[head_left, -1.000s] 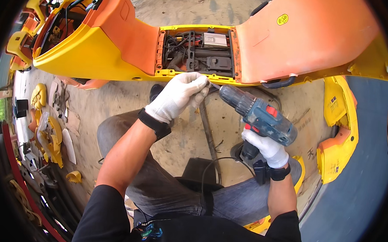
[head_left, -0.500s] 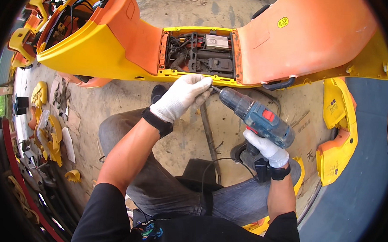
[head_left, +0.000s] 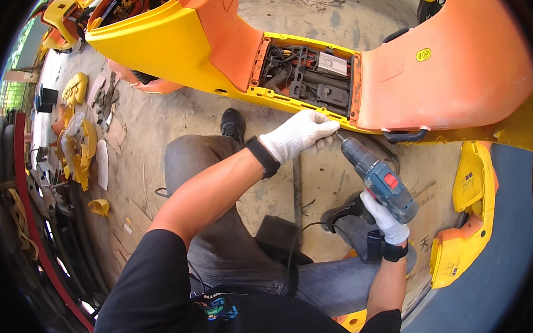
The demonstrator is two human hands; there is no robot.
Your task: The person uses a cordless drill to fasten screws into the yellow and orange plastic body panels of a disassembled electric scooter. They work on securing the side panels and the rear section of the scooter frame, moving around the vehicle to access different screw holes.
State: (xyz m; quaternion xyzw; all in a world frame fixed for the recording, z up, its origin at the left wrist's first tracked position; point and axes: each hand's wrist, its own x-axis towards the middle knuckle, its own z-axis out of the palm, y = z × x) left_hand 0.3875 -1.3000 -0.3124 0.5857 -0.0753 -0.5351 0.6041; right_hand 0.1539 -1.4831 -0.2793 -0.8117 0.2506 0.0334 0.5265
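Observation:
In a white knit glove, my right hand (head_left: 386,219) grips a blue cordless drill (head_left: 380,178) by its handle. The drill slants up and left, its bit (head_left: 340,136) reaching my left hand's fingertips. My left hand (head_left: 300,135), gloved too, has thumb and fingers pinched together at the bit's tip. Whatever sits in that pinch is too small to make out. Just beyond both hands lies the yellow and orange body of a scooter (head_left: 164,49). Its open floor compartment (head_left: 309,79) shows wiring, black parts and a silver box (head_left: 332,63).
Loose yellow panels (head_left: 80,146) and scraps lie on the concrete floor at left, beside dark tubes and a red bar (head_left: 35,216). A yellow and orange panel (head_left: 469,217) stands at right, by a blue-grey surface (head_left: 501,236). A black cable (head_left: 293,245) crosses near my legs.
The view has turned, so the scooter and floor parts sit tilted and mostly farther right. Both hands keep their holds, and the drill points more steeply upward in the picture.

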